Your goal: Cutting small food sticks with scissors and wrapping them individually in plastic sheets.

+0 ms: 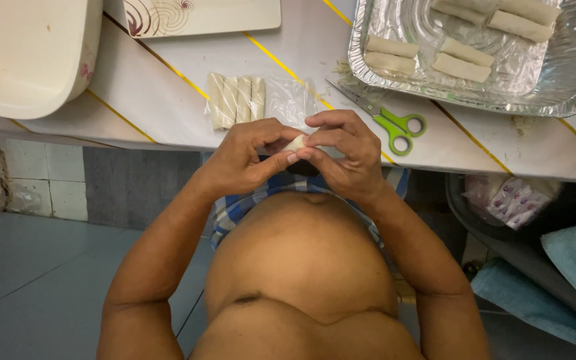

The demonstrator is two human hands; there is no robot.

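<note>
left hand (245, 157), right hand (345, 153), fingertips pinched together

A white table (188, 113) with thin yellow lines carries a foil tray (568, 87) of pale rolls, green-handled scissors (385, 120), a clear plastic pack (261, 100) of rolls, a cream tub (28, 53) and a white board (235, 17) with a swirl pattern.
</note>
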